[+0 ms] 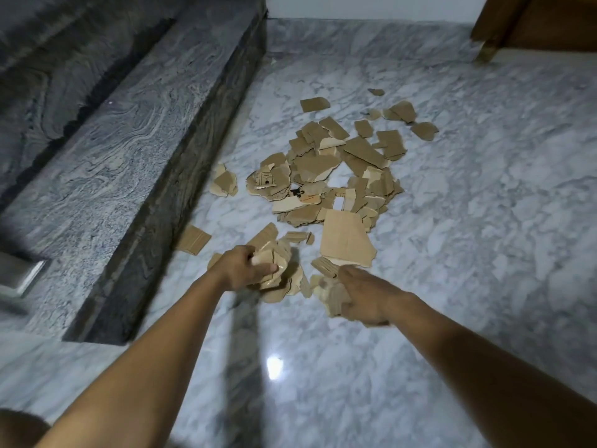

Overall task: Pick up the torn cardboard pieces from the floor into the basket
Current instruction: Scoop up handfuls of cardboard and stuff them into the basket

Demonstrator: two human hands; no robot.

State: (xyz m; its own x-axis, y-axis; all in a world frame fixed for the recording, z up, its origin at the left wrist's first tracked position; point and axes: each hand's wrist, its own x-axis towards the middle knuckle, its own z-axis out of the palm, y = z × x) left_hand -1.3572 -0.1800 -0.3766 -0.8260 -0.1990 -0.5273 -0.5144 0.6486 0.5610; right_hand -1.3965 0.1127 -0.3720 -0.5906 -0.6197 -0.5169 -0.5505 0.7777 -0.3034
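Several torn brown cardboard pieces [326, 176] lie scattered in a heap on the white marble floor ahead of me. One large flat piece [345, 239] lies at the near edge of the heap. My left hand [247, 268] is shut on a bunch of crumpled cardboard pieces [277, 276] just above the floor. My right hand [365, 294] is blurred and curls around a few cardboard pieces [332, 295] at its left side. No basket shows in the view.
A raised grey granite step [135, 150] runs along the left, with a loose cardboard piece [193, 239] near its base. A wooden furniture leg [486, 53] stands at the far right. Bare marble floor [484, 221] spreads to the right and toward me.
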